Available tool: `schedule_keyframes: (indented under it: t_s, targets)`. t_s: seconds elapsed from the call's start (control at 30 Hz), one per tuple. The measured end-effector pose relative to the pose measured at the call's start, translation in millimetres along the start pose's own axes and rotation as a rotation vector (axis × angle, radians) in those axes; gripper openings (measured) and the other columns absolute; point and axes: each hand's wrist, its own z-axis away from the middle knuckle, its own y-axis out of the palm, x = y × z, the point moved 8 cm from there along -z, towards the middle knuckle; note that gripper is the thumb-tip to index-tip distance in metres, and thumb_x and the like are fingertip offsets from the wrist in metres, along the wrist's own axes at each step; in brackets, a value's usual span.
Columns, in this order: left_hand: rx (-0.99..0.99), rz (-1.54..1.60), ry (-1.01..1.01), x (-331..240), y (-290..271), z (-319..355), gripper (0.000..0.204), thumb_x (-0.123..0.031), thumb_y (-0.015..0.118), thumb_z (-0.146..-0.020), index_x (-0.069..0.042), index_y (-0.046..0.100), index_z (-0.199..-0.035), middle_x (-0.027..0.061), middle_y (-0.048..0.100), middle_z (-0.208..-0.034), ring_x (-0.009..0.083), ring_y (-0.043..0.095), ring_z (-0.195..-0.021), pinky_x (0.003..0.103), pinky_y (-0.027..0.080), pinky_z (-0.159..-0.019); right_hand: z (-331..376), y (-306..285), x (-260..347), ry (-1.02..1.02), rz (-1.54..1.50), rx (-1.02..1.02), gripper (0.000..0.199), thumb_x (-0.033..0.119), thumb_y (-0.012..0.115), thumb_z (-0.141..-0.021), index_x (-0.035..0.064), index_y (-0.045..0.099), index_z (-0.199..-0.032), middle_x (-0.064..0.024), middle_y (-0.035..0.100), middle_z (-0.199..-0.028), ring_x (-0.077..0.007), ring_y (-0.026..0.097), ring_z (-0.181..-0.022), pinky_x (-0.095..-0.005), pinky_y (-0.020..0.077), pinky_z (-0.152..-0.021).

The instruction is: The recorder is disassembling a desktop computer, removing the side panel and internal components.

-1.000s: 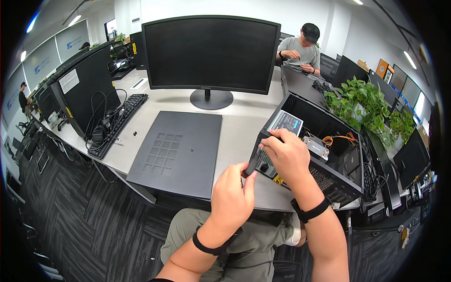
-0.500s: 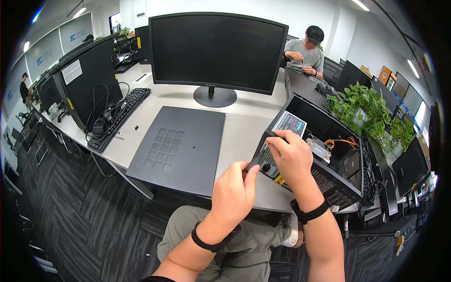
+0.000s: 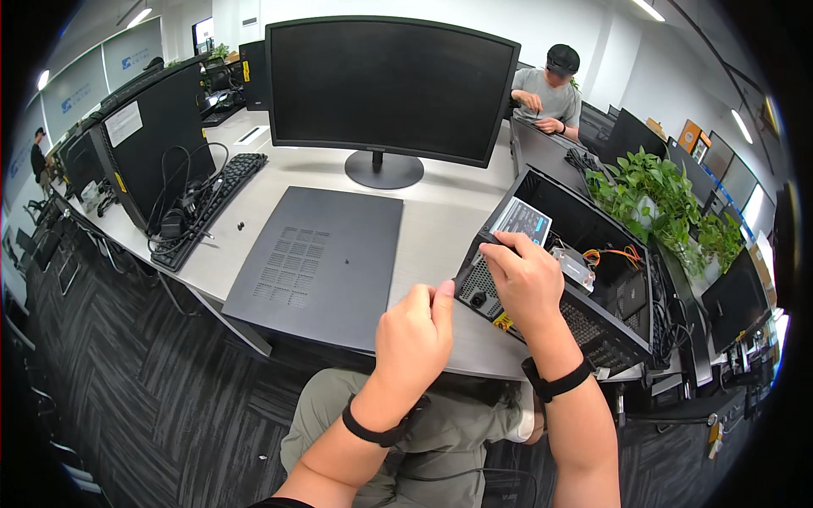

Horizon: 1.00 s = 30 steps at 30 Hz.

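An open black computer case (image 3: 529, 173) lies at the right of the desk, with a power supply (image 3: 522, 222) showing inside and its perforated rear panel facing me. My right hand (image 3: 529, 279) is over the near left edge of the case, by the power supply; its fingertips are pinched, and whatever is between them is hidden. My left hand (image 3: 415, 334) is by the case's left corner, fingers curled and thumb pointing up; what it grips, if anything, cannot be made out. Left of it, a flat dark side panel (image 3: 330, 245) with a vent grid lies on the desk.
A monitor (image 3: 389, 93) stands at the back. On the left are a black computer tower (image 3: 161, 135), a keyboard (image 3: 229, 199) with tangled cables, and small dark screws (image 3: 240, 226). Green plants (image 3: 652, 190) stand beyond the case. A person (image 3: 550, 93) works across the desk.
My left hand has shifted slightly; the dark piece seen at its fingertips no longer shows there. My right hand has kept its pinch at the case edge. The view has moved a little.
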Motion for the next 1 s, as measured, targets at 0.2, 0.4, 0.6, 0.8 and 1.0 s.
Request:
schedule_keyframes:
  t_s: [0.2,0.4,0.6,0.8,1.0]
  targets:
    - [0.013,0.044,-0.007,-16.2,-6.4,0.0,0.018,-0.016,0.068,-0.092,0.000,0.060,-0.095,0.0141,0.062,-0.071,0.0292,0.056,-0.053,0.038,0.045,-0.051,1.2,0.0,-1.2,0.005,0.005,0.003,0.011,0.011,0.077,-0.075,0.0140,0.076,-0.086,-0.0028,0.070,-0.092,-0.0224,0.069,-0.076,-0.0326,0.0554,-0.066]
    - [-0.022,0.101,0.178,-22.8,-7.4,6.6,0.022,-0.014,0.072,-0.088,0.002,0.061,-0.098,0.0128,0.064,-0.077,0.0224,0.056,-0.052,0.033,0.047,-0.053,1.9,0.7,0.2,0.010,-0.002,0.013,0.012,0.010,0.077,-0.074,0.0136,0.076,-0.086,-0.0030,0.070,-0.093,-0.0230,0.070,-0.077,-0.0335,0.0559,-0.068]
    - [-0.083,0.066,0.099,-26.7,-8.4,-0.8,0.018,-0.015,0.068,-0.092,0.002,0.062,-0.088,0.0162,0.061,-0.064,0.0324,0.060,-0.055,0.037,0.048,-0.054,1.7,-1.7,-1.4,0.000,-0.007,0.005,0.013,0.013,0.076,-0.076,0.0142,0.076,-0.089,-0.0023,0.070,-0.093,-0.0232,0.069,-0.078,-0.0335,0.0553,-0.068]
    - [0.121,-0.284,0.074,-16.8,12.8,-6.9,0.028,-0.020,0.059,-0.097,0.003,0.061,-0.080,0.0197,0.057,-0.057,0.0429,0.059,-0.056,0.044,0.047,-0.054,4.4,1.2,-4.6,-0.021,0.011,-0.030,0.010,0.013,0.074,-0.077,0.0147,0.073,-0.087,-0.0007,0.069,-0.093,-0.0219,0.069,-0.079,-0.0334,0.0556,-0.068]
    - [0.147,0.024,0.145,-45.8,5.4,3.5,0.023,-0.012,0.063,-0.094,0.004,0.058,-0.108,0.0191,0.065,-0.072,0.0349,0.065,-0.064,0.040,0.051,-0.061,6.6,7.7,-10.8,-0.009,0.011,-0.027,0.008,0.013,0.070,-0.079,0.0147,0.073,-0.086,-0.0009,0.069,-0.093,-0.0214,0.069,-0.078,-0.0342,0.0562,-0.068]
